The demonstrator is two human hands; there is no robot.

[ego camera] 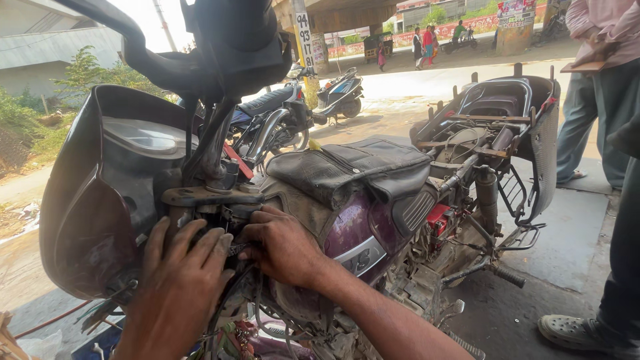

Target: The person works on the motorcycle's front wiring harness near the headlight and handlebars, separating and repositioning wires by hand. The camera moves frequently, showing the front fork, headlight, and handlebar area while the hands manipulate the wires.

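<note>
Motorcycle [373, 227] — nose left, tail right.

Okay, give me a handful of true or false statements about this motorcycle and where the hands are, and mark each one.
1. Both hands are at the steering neck, just behind the headlight cowl. True: the left hand and right hand meet by the wiring below the steering bracket.
2. The seat is fitted on the motorcycle. False: the rear frame is bare, with no seat.
3. The fuel tank is purple, with a dark cloth cover on top. True.
4. The right hand holds a large wrench. False: no wrench shows; its fingers are at the wiring.
5. A person in sandals stands to the right. True: a sandalled foot shows there.
</note>
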